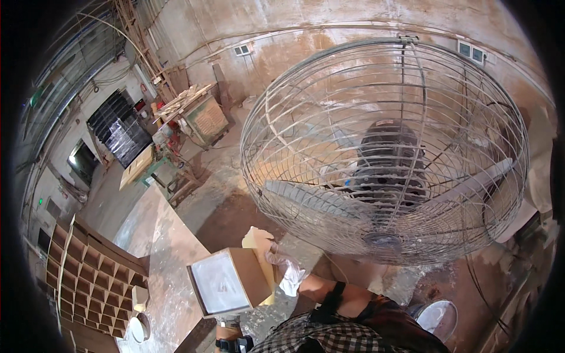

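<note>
A small wooden box point(259, 279) with brown sides and a whitish, dusty face point(220, 283) is held up in front of me, tilted. My left hand point(228, 319), in a grey glove, grips it from below; the box hides most of its fingers. Against the box's right side lies a yellow sheet point(256, 240) that looks like sandpaper, its torn upper edge sticking out past the box. My right hand point(285, 266), in a thin whitish glove, is closed on this sheet and presses it to the wood.
A large caged fan point(385, 238) looms at the right, close to my right arm. Left of the box runs a dusty worktable point(168, 253) bearing a compartmented wooden rack point(97, 276), a small block point(139, 297) and a white tub point(139, 329). A white bucket point(438, 317) stands low at the right.
</note>
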